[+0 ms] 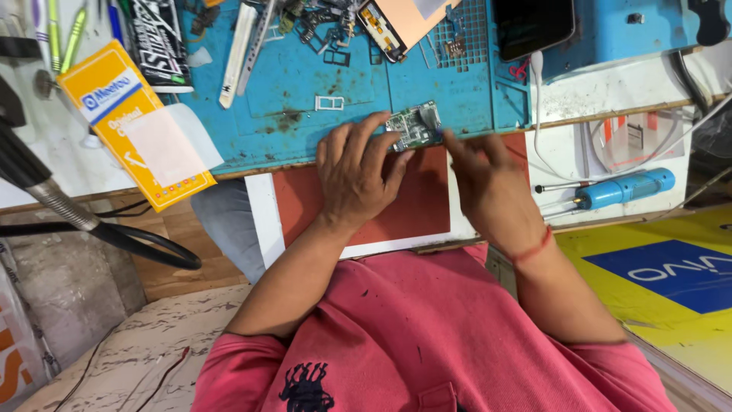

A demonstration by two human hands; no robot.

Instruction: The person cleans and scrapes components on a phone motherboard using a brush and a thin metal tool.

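A small green circuit board (413,127) lies at the near edge of a blue work mat (305,84). My left hand (356,174) rests flat on the mat's edge, and its fingertips pin the board's left side. My right hand (482,177) is just right of the board, its fingertips pinched at the board's right edge. Whether it holds a thin tool there I cannot tell. A red cord circles my right wrist. Both forearms reach out over a red panel (415,210) below the mat.
A yellow packet (126,114) with a white sheet lies at the left. A dismantled phone (396,23), a dark phone (531,27), small parts and a white tool (236,53) sit at the back of the mat. A blue electric screwdriver (625,188) lies at the right, a black hose (99,225) at the left.
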